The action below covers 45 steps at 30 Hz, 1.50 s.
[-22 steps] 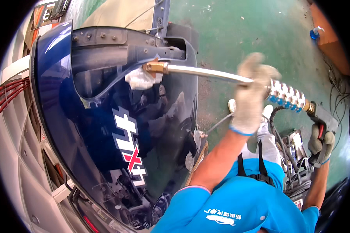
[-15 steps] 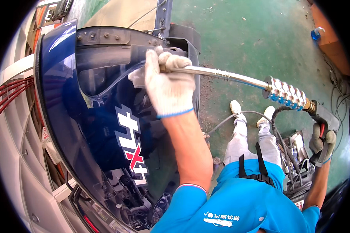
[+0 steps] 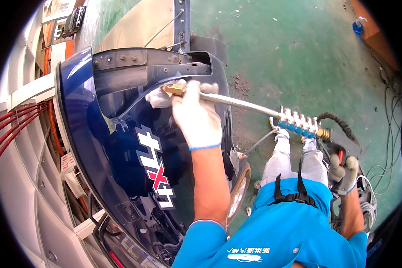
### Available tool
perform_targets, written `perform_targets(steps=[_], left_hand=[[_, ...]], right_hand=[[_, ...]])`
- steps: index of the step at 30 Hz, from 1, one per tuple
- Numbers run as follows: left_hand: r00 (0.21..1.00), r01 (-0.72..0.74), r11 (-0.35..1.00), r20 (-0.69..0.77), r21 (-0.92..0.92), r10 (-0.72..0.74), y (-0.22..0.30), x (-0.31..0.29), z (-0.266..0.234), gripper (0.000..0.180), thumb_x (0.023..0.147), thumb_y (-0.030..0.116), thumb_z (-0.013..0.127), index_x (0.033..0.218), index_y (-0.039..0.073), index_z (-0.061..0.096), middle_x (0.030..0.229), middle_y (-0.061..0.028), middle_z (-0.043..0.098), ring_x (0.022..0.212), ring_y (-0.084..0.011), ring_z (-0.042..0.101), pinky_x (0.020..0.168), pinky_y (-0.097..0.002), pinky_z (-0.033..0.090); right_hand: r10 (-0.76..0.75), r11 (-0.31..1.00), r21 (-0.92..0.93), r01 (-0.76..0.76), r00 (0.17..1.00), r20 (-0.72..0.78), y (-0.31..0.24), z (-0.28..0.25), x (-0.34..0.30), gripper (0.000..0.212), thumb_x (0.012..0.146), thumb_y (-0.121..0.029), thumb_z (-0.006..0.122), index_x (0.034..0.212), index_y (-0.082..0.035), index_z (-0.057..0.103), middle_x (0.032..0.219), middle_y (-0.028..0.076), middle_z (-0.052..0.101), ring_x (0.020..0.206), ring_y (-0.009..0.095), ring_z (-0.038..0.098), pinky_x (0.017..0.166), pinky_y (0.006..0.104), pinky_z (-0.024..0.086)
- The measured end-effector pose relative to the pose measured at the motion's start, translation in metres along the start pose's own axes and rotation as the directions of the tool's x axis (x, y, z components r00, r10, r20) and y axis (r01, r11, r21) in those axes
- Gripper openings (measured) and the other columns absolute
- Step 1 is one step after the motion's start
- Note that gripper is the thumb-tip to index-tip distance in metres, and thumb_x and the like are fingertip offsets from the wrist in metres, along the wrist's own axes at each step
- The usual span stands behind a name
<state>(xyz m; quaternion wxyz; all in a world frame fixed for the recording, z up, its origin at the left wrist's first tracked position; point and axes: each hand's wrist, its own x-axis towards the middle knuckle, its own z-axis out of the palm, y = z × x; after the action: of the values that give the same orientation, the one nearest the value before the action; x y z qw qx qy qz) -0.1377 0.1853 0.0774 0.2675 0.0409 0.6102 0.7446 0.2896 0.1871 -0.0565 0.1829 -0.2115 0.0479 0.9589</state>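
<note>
A slide-hammer dent puller [image 3: 250, 103] stretches across in front of me, with a long metal rod, a ribbed silver sliding weight [image 3: 299, 124] and a dark pistol handle with a red trigger. My left hand [image 3: 196, 118], in a white knit glove, is closed on the rod just behind its brass tip [image 3: 173, 89]. That tip lies over a pale, bared patch [image 3: 157, 98] on a dark blue vehicle panel [image 3: 116, 152]; whether it touches the metal I cannot tell. Lower right, my gloved right hand [image 3: 344, 172] is wrapped round the pistol handle.
Beyond the panel's edge lies a green floor [image 3: 272, 53] with scattered dirt. A wheel [image 3: 239, 194] shows below the panel. Thick black cable [image 3: 337, 119] runs from the handle, and thin cables [image 3: 386, 138] lie at the right. A beige vehicle body [image 3: 27, 178] borders the left.
The dent puller has moved left, and its brass tip now shows over the bared patch. My right hand has come left, closer to my body. The view has shifted slightly.
</note>
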Motion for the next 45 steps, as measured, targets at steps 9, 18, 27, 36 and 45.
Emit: perform_targets(steps=[9, 18, 27, 36, 45], left_hand=[[0.771, -0.367, -0.891, 0.623, 0.267, -0.131, 0.099, -0.056, -0.065, 0.078, 0.079, 0.033, 0.079, 0.145, 0.004, 0.049, 0.155, -0.0202, 0.041, 0.146, -0.0359, 0.036, 0.121, -0.0483, 0.023], [0.579, -0.592, -0.802, 0.65, -0.08, -0.492, 0.101, 0.004, -0.053, 0.09, 0.075, 0.043, 0.079, 0.148, 0.003, 0.045, 0.156, -0.0157, 0.042, 0.147, -0.0286, 0.036, 0.122, -0.0457, 0.024], [0.599, -0.552, -0.813, 0.591, -0.183, -0.54, 0.066, 0.023, -0.046, 0.087, 0.082, 0.047, 0.072, 0.148, -0.001, 0.043, 0.158, -0.0168, 0.038, 0.15, -0.0289, 0.029, 0.125, -0.049, 0.014], [0.646, -0.52, -0.853, 0.63, -0.051, -0.431, 0.021, 0.044, -0.057, 0.083, 0.083, 0.045, 0.07, 0.147, -0.002, 0.045, 0.155, -0.0205, 0.041, 0.148, -0.0306, 0.032, 0.125, -0.0491, 0.013], [0.81, 0.514, 0.841, 0.418, -0.166, -0.412, -0.085, -0.09, 0.0, 0.025, 0.1, 0.027, 0.062, 0.112, 0.005, 0.058, 0.099, -0.0121, 0.066, 0.093, -0.0276, 0.067, 0.094, -0.0484, 0.053]], right_hand=[[-0.081, 0.873, 0.479, 0.096, 0.995, -0.053, 0.065, -0.029, -0.051, 0.086, 0.079, -0.014, 0.057, 0.156, -0.004, 0.022, 0.086, 0.008, 0.052, 0.052, 0.01, 0.035, 0.052, 0.0286, 0.033], [-0.168, 0.76, 0.606, 0.234, 0.972, -0.164, 0.066, -0.05, -0.056, 0.087, 0.081, -0.012, 0.053, 0.16, -0.006, 0.017, 0.093, 0.007, 0.052, 0.06, 0.011, 0.039, 0.057, 0.0278, 0.038], [-0.287, 0.755, 0.577, 0.312, 0.948, -0.137, 0.075, -0.051, -0.077, 0.048, 0.088, -0.011, 0.06, 0.13, 0.003, 0.044, 0.084, 0.003, 0.048, 0.062, 0.009, 0.041, 0.059, 0.0263, 0.041], [-0.286, 0.796, 0.504, 0.336, 0.942, -0.176, 0.078, -0.037, -0.077, 0.057, 0.083, -0.014, 0.059, 0.135, 0.007, 0.047, 0.089, 0.007, 0.054, 0.061, 0.01, 0.038, 0.057, 0.0274, 0.038], [-0.169, 0.985, -0.015, 0.171, 0.981, 0.099, 0.044, -0.006, -0.061, 0.05, 0.075, -0.015, 0.071, 0.111, 0.016, 0.057, 0.072, 0.017, 0.06, 0.049, 0.019, 0.045, 0.046, 0.035, 0.036]])
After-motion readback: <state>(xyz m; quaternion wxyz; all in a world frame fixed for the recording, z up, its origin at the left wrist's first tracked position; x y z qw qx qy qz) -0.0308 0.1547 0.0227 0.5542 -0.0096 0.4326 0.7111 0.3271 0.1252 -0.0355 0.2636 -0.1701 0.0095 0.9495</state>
